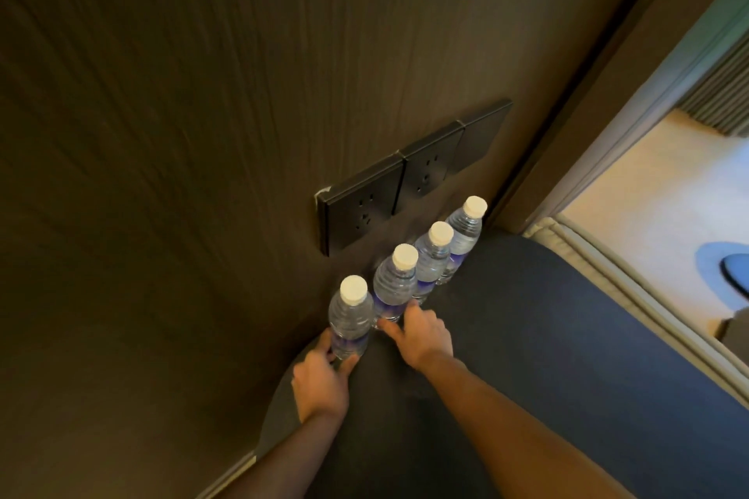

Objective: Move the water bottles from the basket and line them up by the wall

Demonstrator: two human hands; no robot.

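Several clear water bottles with white caps and blue labels stand upright in a row on a dark round table (527, 336), close against the dark wood wall (162, 134). My left hand (322, 381) grips the base of the nearest bottle (349, 316), thumb on one side and fingers on the other. Fingers spread, my right hand (421, 330) touches the base of the second bottle (394, 284). Two more bottles (433, 259) (466, 231) stand farther along the wall. No basket is in view.
A black socket panel (405, 178) is mounted on the wall just behind the bottles. Right of the table lie a padded bed edge (608, 275), a pale floor and a doorway with a dark door frame (587, 93).
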